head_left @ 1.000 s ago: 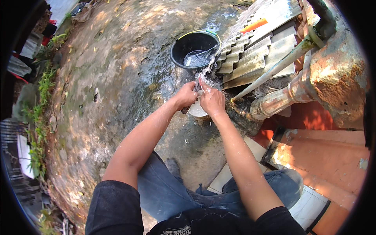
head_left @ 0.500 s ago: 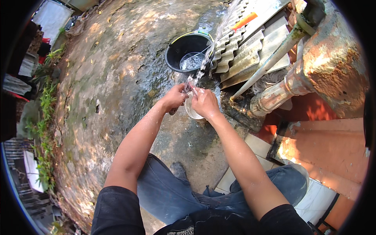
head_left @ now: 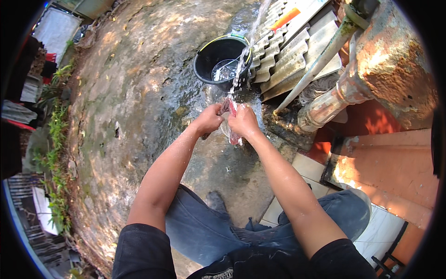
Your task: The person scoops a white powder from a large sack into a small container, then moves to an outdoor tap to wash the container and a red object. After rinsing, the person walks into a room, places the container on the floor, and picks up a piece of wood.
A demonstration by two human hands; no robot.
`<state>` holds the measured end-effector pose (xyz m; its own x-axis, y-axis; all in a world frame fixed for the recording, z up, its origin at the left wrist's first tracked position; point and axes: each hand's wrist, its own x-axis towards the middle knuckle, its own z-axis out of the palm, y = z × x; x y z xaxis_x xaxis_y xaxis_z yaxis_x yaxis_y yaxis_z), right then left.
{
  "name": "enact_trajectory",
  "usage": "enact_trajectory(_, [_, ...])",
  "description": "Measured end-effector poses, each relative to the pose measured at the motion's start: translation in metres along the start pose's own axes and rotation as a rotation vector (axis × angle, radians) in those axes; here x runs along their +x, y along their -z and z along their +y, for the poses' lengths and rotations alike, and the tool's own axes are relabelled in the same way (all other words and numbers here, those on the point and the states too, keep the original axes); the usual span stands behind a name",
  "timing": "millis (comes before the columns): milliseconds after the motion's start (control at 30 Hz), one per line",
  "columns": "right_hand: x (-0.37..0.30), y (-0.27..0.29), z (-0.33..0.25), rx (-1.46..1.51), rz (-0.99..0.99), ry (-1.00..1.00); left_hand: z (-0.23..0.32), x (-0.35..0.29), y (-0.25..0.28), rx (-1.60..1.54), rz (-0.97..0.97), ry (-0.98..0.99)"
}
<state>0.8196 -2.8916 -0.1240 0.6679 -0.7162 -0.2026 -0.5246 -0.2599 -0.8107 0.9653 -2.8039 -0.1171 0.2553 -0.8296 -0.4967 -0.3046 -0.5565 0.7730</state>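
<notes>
Both my hands are closed on a wet, pink-red and grey thing. It looks soft and opened out, but I cannot make out its kind. My left hand grips its left side, where a dark end sticks out below the fingers. My right hand grips the right side, and a pinkish part hangs under it. A stream of water falls from above past the bucket's right side onto the thing. Just beyond my hands stands a black bucket with a yellow handle and some water inside.
Grey corrugated roofing sheets lean at the right of the bucket, with an orange-handled tool on them. A pipe and a worn pillar stand nearer right. Wet, mossy concrete spreads left toward green plants.
More of the thing's red-pink side now shows between my hands, and a pinkish part hangs below the right one. A pale rounded part seen earlier is less visible. Water still falls.
</notes>
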Motion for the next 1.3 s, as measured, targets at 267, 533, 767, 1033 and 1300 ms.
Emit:
enact_trajectory(267, [0.004,0.006,-0.006,0.026,0.038,0.074,-0.014,0.006,0.007,0.005,0.06,-0.153])
enact_trajectory(533, [-0.002,0.019,-0.013,0.026,0.053,0.088,-0.003,0.003,0.009,0.042,0.067,-0.123])
enact_trajectory(767, [0.006,0.017,-0.007,0.049,0.035,0.094,-0.006,0.008,0.016,-0.003,0.032,-0.134])
enact_trajectory(1033, [0.003,0.016,-0.006,0.067,0.084,0.157,0.006,-0.002,0.026,-0.035,0.032,-0.039])
enact_trajectory(1300, [0.006,0.004,-0.009,0.004,0.102,0.223,0.004,0.001,0.03,-0.086,0.058,-0.075])
